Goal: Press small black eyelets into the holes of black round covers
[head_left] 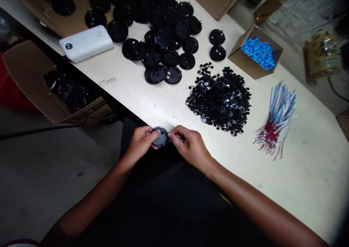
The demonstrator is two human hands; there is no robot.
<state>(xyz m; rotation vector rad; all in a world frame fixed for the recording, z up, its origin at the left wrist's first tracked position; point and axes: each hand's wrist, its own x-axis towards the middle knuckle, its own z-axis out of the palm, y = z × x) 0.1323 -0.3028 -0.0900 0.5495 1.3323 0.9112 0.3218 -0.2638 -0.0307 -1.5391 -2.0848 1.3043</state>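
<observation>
At the table's near edge, my left hand grips a round black disc with the thumb on its face. My right hand is closed at the disc's right rim, its thumb and forefinger pinched together; whatever sits between them is too small to make out. Above and to the right lies a heap of small black round pieces. Many larger black round covers are spread over the table's far left part.
On the table are a white power bank, a carton of blue pieces and a bundle of red, white and blue wires. An open cardboard box with black parts stands below the table's left edge.
</observation>
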